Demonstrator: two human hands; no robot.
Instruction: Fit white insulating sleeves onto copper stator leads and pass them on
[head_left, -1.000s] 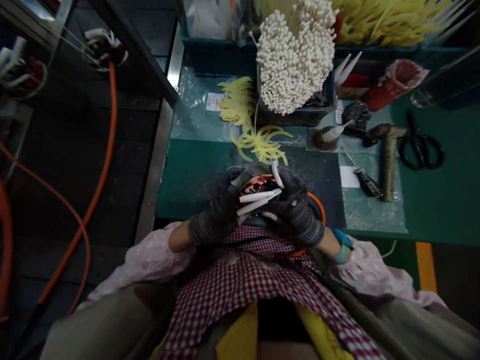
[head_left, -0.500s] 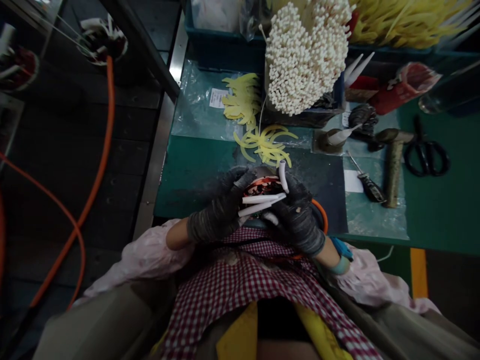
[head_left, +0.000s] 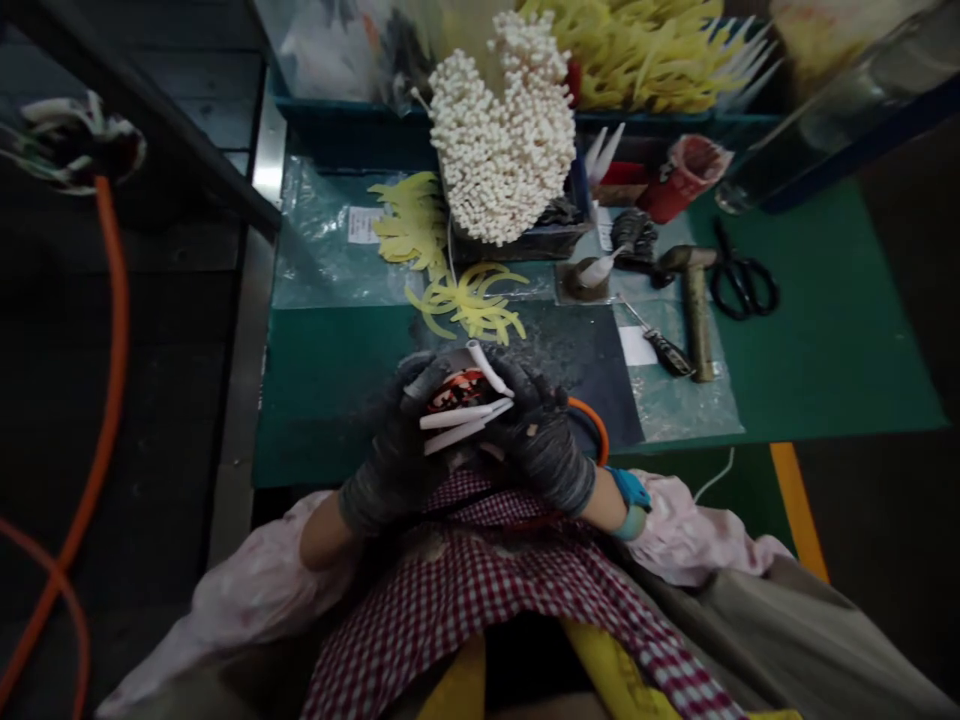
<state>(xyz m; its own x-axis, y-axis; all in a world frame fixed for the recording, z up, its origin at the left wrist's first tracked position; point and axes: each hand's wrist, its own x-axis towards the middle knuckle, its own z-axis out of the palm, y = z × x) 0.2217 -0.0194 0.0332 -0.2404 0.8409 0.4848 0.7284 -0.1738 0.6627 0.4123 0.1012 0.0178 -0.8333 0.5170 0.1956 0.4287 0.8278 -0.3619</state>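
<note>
Both hands wear dark grey gloves and hold a round part (head_left: pixel 457 388) with a red and black inside, close to the apron at the table's front edge. My left hand (head_left: pixel 394 440) wraps its left side. My right hand (head_left: pixel 540 430) is closed around the right side, by several white tubes (head_left: pixel 456 416) that stick out of the part. One of these tubes points up and away. An orange cable (head_left: pixel 594 420) curves out beside the right hand; where it joins is hidden. Curved yellow strips (head_left: pixel 476 300) lie just beyond the hands.
Behind stand a bundle of white-tipped sticks (head_left: pixel 502 150) and a bin of yellow strips (head_left: pixel 637 60). To the right lie a screwdriver (head_left: pixel 664 350), a hammer (head_left: pixel 697 320) and black scissors (head_left: pixel 742 285). A dark post (head_left: pixel 165 110) rises at left, near another cabled part (head_left: pixel 82 145).
My view has swung to the right, so the table and hands appear further left. Both hands still hold the round part, now slightly turned, with its white tubes at nearly the same places.
</note>
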